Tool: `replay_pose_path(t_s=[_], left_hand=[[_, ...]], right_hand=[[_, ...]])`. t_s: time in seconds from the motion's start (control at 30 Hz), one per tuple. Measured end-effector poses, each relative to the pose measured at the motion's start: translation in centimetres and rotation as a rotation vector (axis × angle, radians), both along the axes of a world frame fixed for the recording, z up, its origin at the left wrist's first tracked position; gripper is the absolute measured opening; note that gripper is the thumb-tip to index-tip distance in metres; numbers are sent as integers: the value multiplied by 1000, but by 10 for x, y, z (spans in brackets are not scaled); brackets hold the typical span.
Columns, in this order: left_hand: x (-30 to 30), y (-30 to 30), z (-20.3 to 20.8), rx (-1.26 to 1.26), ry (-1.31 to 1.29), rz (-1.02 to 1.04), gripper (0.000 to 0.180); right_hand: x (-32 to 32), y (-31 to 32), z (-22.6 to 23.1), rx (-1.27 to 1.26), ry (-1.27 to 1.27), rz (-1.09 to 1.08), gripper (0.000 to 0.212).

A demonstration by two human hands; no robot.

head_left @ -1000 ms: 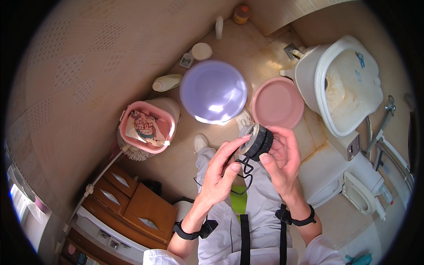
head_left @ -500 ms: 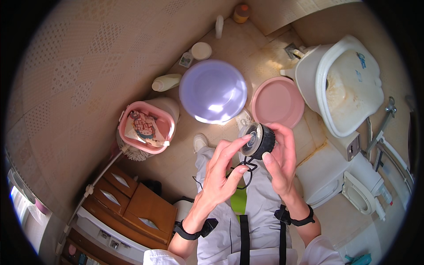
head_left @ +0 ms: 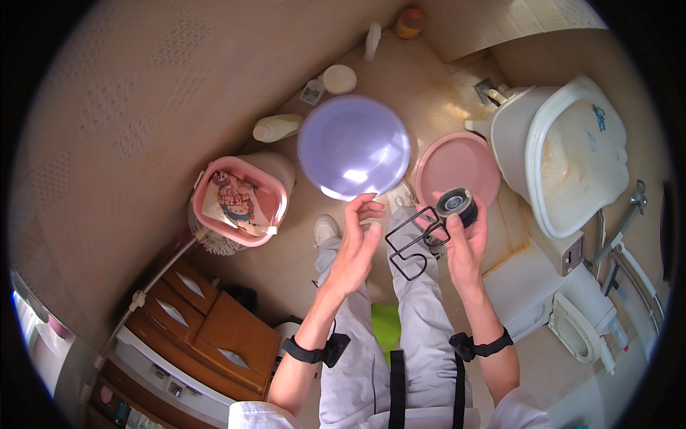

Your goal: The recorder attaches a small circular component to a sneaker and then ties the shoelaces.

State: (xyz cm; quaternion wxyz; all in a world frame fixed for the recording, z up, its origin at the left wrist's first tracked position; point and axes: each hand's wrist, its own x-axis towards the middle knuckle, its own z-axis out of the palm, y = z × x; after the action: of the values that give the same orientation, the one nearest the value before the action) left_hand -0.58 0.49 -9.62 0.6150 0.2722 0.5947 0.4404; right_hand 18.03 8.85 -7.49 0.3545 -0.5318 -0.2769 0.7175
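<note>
Mostly black: bent wire frame [head_left: 423, 249], round base [head_left: 458, 206].

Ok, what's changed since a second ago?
The left hand has come off the black round part, leftward; the right hand still holds it, now farther right, with the black wire frame in fuller view. The purple basin and pink basin stayed put.
</note>
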Motion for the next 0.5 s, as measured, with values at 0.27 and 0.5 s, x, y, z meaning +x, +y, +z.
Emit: replay_pose_path(t_s=[0.27, 0.5], left_hand=[[-59, -69, -197, -502, 205, 261, 78], [-14, 3, -133, -60, -372, 34, 72]], right_hand=[[12, 21, -43, 24, -113, -45, 51], [-8, 61, -51, 278, -289, -19, 55]])
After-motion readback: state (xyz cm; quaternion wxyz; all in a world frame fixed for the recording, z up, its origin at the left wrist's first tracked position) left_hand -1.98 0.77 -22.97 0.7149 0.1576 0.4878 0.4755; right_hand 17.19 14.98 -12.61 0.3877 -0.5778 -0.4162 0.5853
